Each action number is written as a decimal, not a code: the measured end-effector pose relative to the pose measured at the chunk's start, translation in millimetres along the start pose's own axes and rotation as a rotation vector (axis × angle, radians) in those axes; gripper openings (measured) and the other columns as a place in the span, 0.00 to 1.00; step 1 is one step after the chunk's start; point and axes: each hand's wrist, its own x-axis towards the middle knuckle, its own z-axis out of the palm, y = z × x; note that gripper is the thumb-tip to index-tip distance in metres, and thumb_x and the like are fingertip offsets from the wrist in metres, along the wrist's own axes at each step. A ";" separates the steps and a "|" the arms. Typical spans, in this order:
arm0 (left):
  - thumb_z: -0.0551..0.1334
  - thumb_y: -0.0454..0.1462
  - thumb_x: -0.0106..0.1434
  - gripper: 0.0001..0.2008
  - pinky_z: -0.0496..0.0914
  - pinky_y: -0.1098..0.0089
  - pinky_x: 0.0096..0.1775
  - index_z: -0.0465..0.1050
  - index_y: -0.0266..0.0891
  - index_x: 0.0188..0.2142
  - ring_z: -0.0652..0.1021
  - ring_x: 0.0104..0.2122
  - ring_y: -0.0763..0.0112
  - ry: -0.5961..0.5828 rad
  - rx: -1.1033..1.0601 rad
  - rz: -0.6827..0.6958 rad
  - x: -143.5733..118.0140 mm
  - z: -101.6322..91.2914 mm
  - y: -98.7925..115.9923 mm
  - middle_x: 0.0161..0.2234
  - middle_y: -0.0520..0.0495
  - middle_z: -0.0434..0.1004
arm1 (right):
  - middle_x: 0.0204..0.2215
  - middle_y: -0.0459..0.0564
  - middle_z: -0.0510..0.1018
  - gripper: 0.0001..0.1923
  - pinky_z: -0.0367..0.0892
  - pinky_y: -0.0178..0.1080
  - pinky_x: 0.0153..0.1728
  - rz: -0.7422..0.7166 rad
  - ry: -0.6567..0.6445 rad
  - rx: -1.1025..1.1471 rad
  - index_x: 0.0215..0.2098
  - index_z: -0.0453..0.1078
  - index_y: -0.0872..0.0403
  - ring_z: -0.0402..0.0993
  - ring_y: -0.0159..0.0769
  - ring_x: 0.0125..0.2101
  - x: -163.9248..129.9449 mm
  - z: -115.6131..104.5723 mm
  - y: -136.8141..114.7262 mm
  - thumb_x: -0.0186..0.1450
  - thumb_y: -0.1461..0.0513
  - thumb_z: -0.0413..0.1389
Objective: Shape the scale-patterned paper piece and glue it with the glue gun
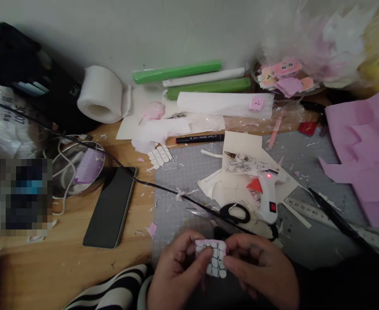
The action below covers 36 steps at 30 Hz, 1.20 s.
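Between my two hands is a small white paper piece (217,260) with dark rounded outlines like scales and a pinkish upper edge. My left hand (181,269) pinches its left side, the thumb lying across its face. At its right edge, my right hand (260,267) grips it between thumb and fingers. Just beyond my hands lie black-handled scissors (235,212), their blades pointing left. A white glue gun (267,198) with a red trigger and a lit red light rests on cream paper (241,144). A similar scale-patterned piece (160,156) lies farther back on the left.
A grey cutting mat (189,172) carries scraps, a ruler (318,213) and a black marker (198,139). At left are a phone (111,209), a metal bowl (58,189) and a paper roll (100,94). Pink sheets (366,150) stand right. A black cable (157,186) crosses diagonally.
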 end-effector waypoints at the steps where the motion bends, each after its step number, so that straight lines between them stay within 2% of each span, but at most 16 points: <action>1: 0.63 0.45 0.52 0.14 0.61 0.81 0.17 0.64 0.36 0.26 0.65 0.16 0.82 0.001 -0.020 -0.004 0.1 0.1 0.1 0.18 0.56 0.66 | 0.10 0.37 0.61 0.11 0.49 0.24 0.09 -0.013 0.009 0.003 0.24 0.65 0.57 0.52 0.19 0.09 -0.1 0.7 1.7 0.50 0.57 0.54; 9: 0.63 0.45 0.52 0.13 0.62 0.81 0.17 0.65 0.37 0.27 0.66 0.17 0.81 0.075 -0.103 0.013 -0.4 -2.0 1.9 0.19 0.56 0.67 | 0.09 0.36 0.60 0.12 0.49 0.24 0.09 -0.013 0.040 0.050 0.22 0.62 0.56 0.52 0.19 0.09 0.6 0.9 2.2 0.50 0.54 0.54; 15: 0.63 0.44 0.51 0.13 0.61 0.80 0.17 0.64 0.37 0.24 0.64 0.17 0.80 0.076 -0.022 0.013 -2.6 -0.4 3.2 0.18 0.56 0.64 | 0.13 0.37 0.62 0.12 0.50 0.26 0.09 -0.023 0.029 0.061 0.28 0.63 0.56 0.52 0.20 0.10 -0.1 -4.0 -3.9 0.49 0.56 0.53; 19: 0.63 0.40 0.52 0.08 0.60 0.80 0.20 0.67 0.37 0.25 0.63 0.19 0.79 0.123 0.077 0.061 -1.0 -1.0 3.5 0.19 0.56 0.63 | 0.13 0.38 0.61 0.06 0.50 0.27 0.13 -0.054 0.069 0.004 0.21 0.61 0.55 0.53 0.20 0.13 1.0 -1.3 -3.0 0.47 0.61 0.53; 25: 0.59 0.35 0.55 0.05 0.62 0.77 0.26 0.68 0.38 0.24 0.66 0.24 0.75 0.070 0.240 0.216 1.7 -5.0 3.7 0.22 0.53 0.64 | 0.12 0.38 0.61 0.03 0.50 0.29 0.17 0.015 0.091 -0.230 0.18 0.63 0.56 0.54 0.23 0.16 -0.1 8.1 3.9 0.44 0.66 0.54; 30: 0.57 0.31 0.54 0.04 0.61 0.75 0.27 0.67 0.38 0.24 0.66 0.24 0.74 0.037 0.358 0.238 0.1 -4.9 3.5 0.21 0.53 0.64 | 0.14 0.39 0.63 0.11 0.50 0.29 0.18 -0.084 0.017 -0.122 0.25 0.68 0.57 0.55 0.24 0.17 -1.8 5.5 12.9 0.42 0.63 0.59; 34: 0.58 0.30 0.52 0.04 0.60 0.75 0.27 0.69 0.37 0.23 0.67 0.24 0.73 -0.044 0.430 0.277 0.2 -3.0 2.8 0.21 0.52 0.65 | 0.12 0.38 0.61 0.05 0.51 0.29 0.17 -0.083 0.044 -0.175 0.21 0.66 0.57 0.55 0.23 0.15 -0.1 5.1 11.4 0.44 0.63 0.56; 36: 0.58 0.31 0.54 0.03 0.61 0.75 0.28 0.70 0.38 0.26 0.67 0.25 0.73 -0.055 0.387 0.257 -0.2 -2.7 2.0 0.23 0.52 0.66 | 0.12 0.39 0.60 0.03 0.51 0.28 0.17 -0.104 0.062 -0.226 0.19 0.64 0.57 0.55 0.23 0.15 0.7 5.2 9.9 0.46 0.64 0.54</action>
